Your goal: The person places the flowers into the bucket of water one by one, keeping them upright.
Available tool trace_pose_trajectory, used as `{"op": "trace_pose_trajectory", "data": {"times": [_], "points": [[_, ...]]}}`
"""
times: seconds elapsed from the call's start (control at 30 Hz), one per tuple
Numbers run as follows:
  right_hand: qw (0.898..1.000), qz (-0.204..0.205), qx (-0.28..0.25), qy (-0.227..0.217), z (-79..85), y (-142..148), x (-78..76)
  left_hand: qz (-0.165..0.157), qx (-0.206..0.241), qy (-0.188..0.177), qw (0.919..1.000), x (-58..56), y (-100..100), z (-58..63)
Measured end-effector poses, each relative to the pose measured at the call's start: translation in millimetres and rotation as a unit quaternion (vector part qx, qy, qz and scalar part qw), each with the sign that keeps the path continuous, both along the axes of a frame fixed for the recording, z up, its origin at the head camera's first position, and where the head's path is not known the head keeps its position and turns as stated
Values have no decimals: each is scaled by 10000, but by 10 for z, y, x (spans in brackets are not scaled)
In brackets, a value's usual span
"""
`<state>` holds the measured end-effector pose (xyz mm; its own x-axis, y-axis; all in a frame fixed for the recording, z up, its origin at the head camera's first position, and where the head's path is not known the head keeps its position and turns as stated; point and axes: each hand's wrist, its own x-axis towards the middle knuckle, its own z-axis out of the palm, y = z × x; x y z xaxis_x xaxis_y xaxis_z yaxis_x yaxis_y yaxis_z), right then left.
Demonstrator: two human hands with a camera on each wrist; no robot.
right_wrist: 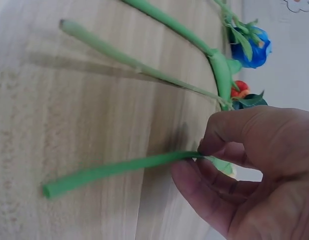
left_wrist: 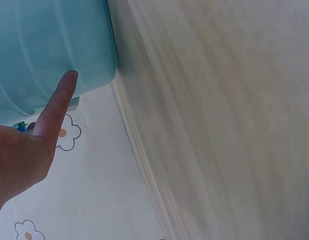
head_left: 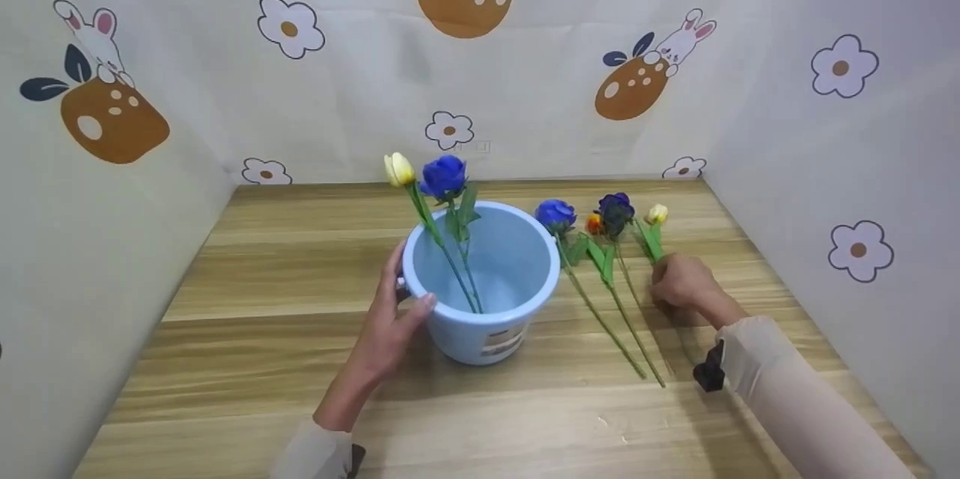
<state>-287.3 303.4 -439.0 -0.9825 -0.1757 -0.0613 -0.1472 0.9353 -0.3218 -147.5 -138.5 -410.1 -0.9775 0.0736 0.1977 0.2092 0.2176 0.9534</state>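
the pale yellow tulip (head_left: 657, 214) is located at the right end of the row of flowers on the desk (head_left: 247, 329), bloom directed away from the person. the right hand (head_left: 686, 285) grasps its green stem, pinched between thumb and fingers; whether the stem touches the desk cannot be told. to its left lie, in order, a dark purple rose (head_left: 616, 213), an orange flower (head_left: 594, 223) and a blue rose (head_left: 556, 216). farther left, the light blue bucket (head_left: 457, 340) stands upright. the left hand (head_left: 386, 329) holds the bucket's left side, thumb near the rim and the other fingers along the side, partly hidden. inside the bucket, an upright yellow tulip (head_left: 399, 170) and an upright blue rose (head_left: 444, 178) lean leftward, blooms above the rim. printed cloth (head_left: 360, 104) with flowers and rabbits encloses the desk.
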Motion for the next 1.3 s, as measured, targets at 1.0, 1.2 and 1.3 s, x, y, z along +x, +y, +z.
{"op": "trace_pose_trajectory", "data": {"times": [1.0,1.2,1.3], "points": [[9747,-732,-1851,-1014,159,-29,48,1,22,-3,10000,3,3,20],[9720,-762,-2010,-950,187,-82,52,-5,-10,-89,10000,-6,-2,17],[9705,-794,-2089,-908,206,-105,50,0,-22,-149,9999,-11,-5,14]]}}
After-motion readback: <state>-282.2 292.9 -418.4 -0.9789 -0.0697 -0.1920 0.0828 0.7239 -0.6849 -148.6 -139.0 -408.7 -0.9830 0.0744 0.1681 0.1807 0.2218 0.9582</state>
